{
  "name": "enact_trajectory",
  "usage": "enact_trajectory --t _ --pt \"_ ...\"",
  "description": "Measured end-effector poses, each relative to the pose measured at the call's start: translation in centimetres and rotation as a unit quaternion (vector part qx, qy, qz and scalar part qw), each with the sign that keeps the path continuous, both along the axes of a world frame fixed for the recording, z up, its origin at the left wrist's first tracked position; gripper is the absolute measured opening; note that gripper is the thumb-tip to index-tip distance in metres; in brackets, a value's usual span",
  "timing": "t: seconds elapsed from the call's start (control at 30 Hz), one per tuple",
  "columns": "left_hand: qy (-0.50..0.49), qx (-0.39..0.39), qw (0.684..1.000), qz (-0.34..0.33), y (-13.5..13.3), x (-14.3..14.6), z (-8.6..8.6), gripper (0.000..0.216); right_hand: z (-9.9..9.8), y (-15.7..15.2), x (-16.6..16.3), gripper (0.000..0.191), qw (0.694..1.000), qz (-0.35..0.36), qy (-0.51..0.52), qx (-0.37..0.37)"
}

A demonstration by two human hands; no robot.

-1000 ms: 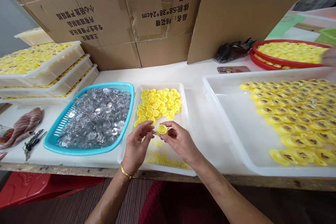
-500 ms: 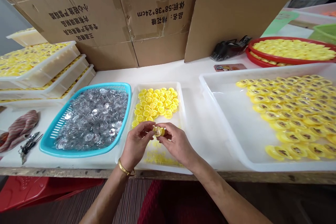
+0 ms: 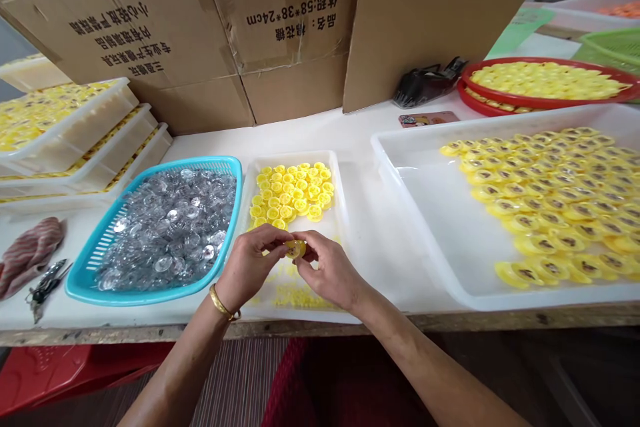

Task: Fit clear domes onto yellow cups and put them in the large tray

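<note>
My left hand and my right hand meet over the near half of a small white tray, both pinching one small yellow cup between their fingertips. Behind them in the same tray lie several more yellow cups. A turquoise basket full of clear plastic lids sits just left of my left hand. A gold bangle circles my left wrist.
A large white tray at the right holds rows of filled yellow cups. Red round trays with yellow cups stand at the back right. Stacked white trays sit at the left, cardboard boxes behind, a cloth and pliers at far left.
Both hands have closed in tighter on the yellow cup, which is now mostly covered by fingers. The camera has shifted slightly right and down.
</note>
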State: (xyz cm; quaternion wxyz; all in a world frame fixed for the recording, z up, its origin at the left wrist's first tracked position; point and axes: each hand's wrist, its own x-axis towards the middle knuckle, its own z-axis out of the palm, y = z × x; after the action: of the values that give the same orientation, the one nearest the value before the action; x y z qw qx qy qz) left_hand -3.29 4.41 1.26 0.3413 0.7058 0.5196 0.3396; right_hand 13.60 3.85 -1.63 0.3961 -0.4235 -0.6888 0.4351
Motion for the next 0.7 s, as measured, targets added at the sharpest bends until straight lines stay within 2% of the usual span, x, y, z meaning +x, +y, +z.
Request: enact_trajectory --t 0.17,0.4,0.53,0.7 --pt "0.038 0.046 0.998 -0.030 0.1 0.3 0.9 0.015 0.4 0.0 0.0 0.025 1.000 0.005 -0.003 -0.002" --pt "0.065 0.067 0.996 -0.011 0.1 1.0 1.2 0.013 0.3 0.1 0.1 0.024 1.000 -0.010 -0.012 -0.017" --pt "0.002 0.000 1.000 0.027 0.0 1.1 0.5 0.008 0.2 0.1 0.2 0.022 1.000 -0.019 -0.010 -0.013" --pt "-0.088 -0.118 0.986 0.077 0.0 1.5 0.0 0.010 -0.3 0.2 0.3 0.028 0.999 -0.034 -0.003 -0.017"
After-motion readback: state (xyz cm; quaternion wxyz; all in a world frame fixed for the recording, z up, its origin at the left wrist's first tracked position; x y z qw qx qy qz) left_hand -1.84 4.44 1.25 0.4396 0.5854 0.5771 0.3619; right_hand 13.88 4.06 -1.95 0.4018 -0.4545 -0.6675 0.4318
